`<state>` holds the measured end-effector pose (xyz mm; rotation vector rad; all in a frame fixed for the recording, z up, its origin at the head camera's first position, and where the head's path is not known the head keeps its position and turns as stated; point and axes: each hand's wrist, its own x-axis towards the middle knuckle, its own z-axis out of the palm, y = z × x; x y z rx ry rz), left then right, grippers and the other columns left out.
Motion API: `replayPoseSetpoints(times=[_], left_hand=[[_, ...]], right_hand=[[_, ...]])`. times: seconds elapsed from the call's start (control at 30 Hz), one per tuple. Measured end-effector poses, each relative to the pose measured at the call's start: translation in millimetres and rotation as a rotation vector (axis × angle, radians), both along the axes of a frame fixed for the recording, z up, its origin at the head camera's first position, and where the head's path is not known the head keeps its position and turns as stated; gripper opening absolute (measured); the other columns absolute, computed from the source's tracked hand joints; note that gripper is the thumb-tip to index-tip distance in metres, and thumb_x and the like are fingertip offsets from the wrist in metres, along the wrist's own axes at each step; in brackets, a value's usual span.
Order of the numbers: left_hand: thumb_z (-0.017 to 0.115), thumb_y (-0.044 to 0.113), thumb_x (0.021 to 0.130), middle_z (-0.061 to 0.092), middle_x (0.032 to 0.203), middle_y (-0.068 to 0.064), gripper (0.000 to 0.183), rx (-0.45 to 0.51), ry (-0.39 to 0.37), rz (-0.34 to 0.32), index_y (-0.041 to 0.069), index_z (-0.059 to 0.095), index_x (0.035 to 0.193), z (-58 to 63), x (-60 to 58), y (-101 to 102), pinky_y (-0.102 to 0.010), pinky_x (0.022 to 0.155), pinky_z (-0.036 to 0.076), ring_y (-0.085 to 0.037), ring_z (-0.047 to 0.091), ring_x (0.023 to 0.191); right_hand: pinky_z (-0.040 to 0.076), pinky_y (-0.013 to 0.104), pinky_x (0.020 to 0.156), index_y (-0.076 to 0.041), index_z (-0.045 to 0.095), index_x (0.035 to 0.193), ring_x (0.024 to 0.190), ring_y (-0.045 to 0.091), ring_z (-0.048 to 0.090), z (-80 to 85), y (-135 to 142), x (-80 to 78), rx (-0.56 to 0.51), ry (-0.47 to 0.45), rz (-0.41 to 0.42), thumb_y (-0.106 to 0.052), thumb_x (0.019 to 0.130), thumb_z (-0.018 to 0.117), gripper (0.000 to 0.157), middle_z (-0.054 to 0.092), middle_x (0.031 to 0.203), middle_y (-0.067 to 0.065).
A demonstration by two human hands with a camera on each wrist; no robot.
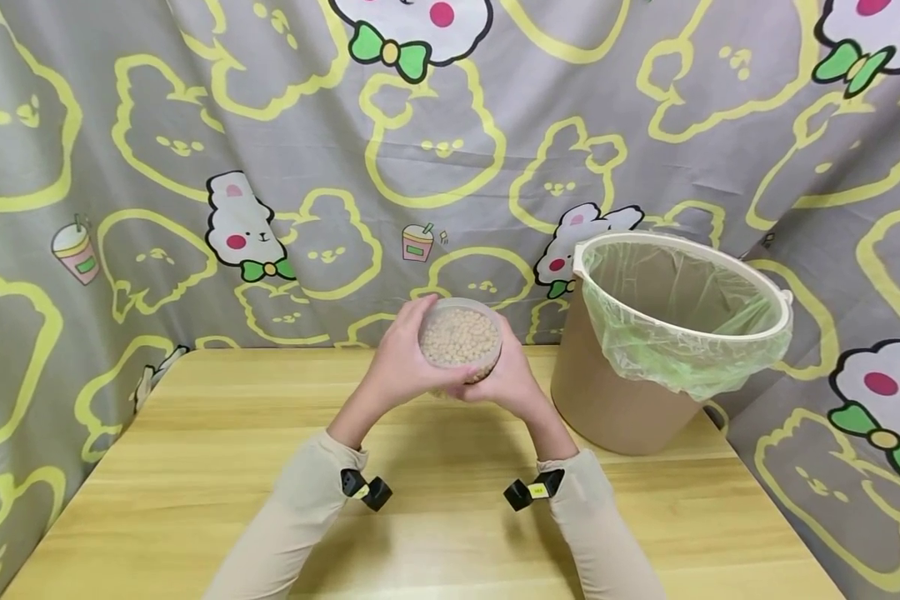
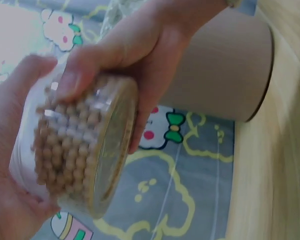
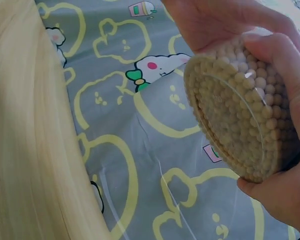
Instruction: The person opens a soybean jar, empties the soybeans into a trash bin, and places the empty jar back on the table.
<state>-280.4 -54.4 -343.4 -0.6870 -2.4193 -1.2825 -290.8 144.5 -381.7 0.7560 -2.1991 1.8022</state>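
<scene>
A clear round jar point(image 1: 459, 335) full of small beige balls is held up above the table, tilted so its lid faces the head camera. My left hand point(image 1: 403, 354) grips it from the left, its fingers around the side near the top. On the other side my right hand point(image 1: 508, 375) holds the jar by its lower right. Both wrist views show the jar's clear base and the balls packed against its wall: the jar point(image 2: 72, 145) in the left one, the jar point(image 3: 240, 110) in the right one.
At the right of the wooden table point(image 1: 435, 533) stands a tall beige bin point(image 1: 622, 400) lined with a thin green plastic bag point(image 1: 667, 350). A grey patterned curtain point(image 1: 307, 150) hangs behind the table. Small black cameras point(image 1: 367, 490) are strapped to both wrists.
</scene>
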Motion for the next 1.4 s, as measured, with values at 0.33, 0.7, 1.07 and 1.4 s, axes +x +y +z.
replayPoseSetpoints(times=[0.33,0.7,1.07,1.4], left_hand=[[0.096,0.025,0.066,0.047,0.153,-0.008,0.106,0.057,-0.086,-0.201,0.011,0.040,0.155,4.6,-10.2,-17,-0.051,0.110,0.045,-0.029,0.052,0.132],[0.093,0.014,0.069,0.051,0.152,-0.006,0.103,0.118,-0.154,-0.350,0.012,0.039,0.156,6.6,-15.1,-25,-0.047,0.109,0.046,-0.027,0.055,0.130],[0.095,0.018,0.067,0.051,0.153,-0.005,0.102,0.143,-0.098,-0.247,0.017,0.043,0.154,4.0,-6.9,-19,-0.049,0.109,0.046,-0.027,0.055,0.131],[0.098,0.034,0.063,0.052,0.150,-0.004,0.109,0.166,-0.059,-0.051,0.017,0.042,0.154,-1.8,1.6,-4,-0.048,0.106,0.049,-0.026,0.056,0.129]], right_hand=[[0.044,0.045,0.110,-0.021,0.036,0.154,0.130,0.026,0.050,2.4,5,1.0,-0.013,-0.001,0.083,-0.007,0.057,0.096,0.115,0.049,0.147,0.007],[0.048,0.036,0.107,-0.016,0.036,0.155,0.129,0.028,0.052,1.7,7,-1.6,-0.064,-0.018,0.235,-0.006,0.061,0.095,0.111,0.049,0.146,0.014],[0.047,0.038,0.108,-0.019,0.036,0.155,0.129,0.028,0.051,0.9,5,-1.2,-0.066,-0.001,0.177,-0.003,0.060,0.093,0.112,0.049,0.147,0.010],[0.045,0.046,0.108,-0.018,0.037,0.152,0.127,0.025,0.052,3.1,2,1.8,-0.047,0.008,0.037,-0.004,0.056,0.094,0.113,0.051,0.144,0.008]])
